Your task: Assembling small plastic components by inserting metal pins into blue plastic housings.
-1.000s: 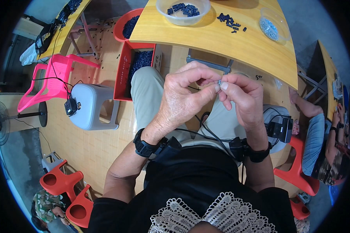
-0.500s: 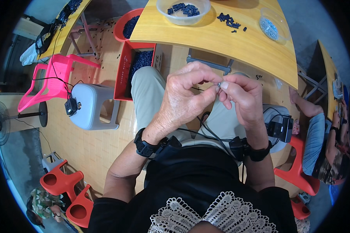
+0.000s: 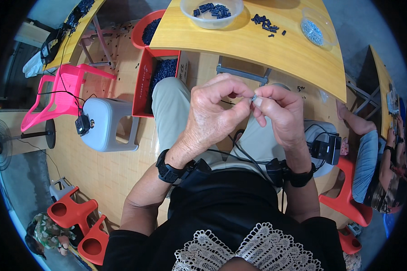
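Above my lap, both hands meet fingertip to fingertip. My right hand [image 3: 282, 110] is closed, pinching a tiny silvery piece [image 3: 254, 98] between thumb and index finger. My left hand [image 3: 212, 108] pinches at the same spot, its thumb and index finger closed against the piece; whether it holds a second part is hidden by the fingertips. Beyond them on the yellow table [image 3: 239, 45] stand a clear bowl [image 3: 203, 21] with dark blue pieces, a loose pile of dark blue pieces [image 3: 264, 22], and a clear tub [image 3: 313, 34] of small pale-blue, silvery parts.
Under the table's left end are a red box [image 3: 144, 86] and a red basin [image 3: 142, 27] holding dark pieces. Left of me are a grey stool [image 3: 105, 122] and a pink chair [image 3: 68, 90]. Another person [image 3: 366, 158] sits at the right; cables cross my lap.
My fingertips have shifted slightly around the tiny piece, still pinched together. At the lower left, another person has moved a little. The rest looks the same.
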The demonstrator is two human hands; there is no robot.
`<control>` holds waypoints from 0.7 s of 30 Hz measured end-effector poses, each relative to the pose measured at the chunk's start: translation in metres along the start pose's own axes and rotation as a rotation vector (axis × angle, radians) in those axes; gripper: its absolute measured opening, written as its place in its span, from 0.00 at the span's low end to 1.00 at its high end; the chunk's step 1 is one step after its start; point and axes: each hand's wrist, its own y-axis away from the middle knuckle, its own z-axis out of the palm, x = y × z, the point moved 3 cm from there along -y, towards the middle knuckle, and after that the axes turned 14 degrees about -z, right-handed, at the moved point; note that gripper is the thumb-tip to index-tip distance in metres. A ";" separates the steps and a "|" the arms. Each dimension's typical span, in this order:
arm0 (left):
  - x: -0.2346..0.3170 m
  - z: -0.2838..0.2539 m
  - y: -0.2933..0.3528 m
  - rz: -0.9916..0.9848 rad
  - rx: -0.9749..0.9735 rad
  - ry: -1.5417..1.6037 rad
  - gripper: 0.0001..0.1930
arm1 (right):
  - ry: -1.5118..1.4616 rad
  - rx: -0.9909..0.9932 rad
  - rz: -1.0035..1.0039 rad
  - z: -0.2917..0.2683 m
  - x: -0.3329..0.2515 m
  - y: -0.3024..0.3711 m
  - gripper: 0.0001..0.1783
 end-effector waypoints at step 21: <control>0.001 0.004 0.002 -0.023 -0.036 0.067 0.06 | -0.065 0.008 -0.023 -0.002 -0.002 -0.001 0.05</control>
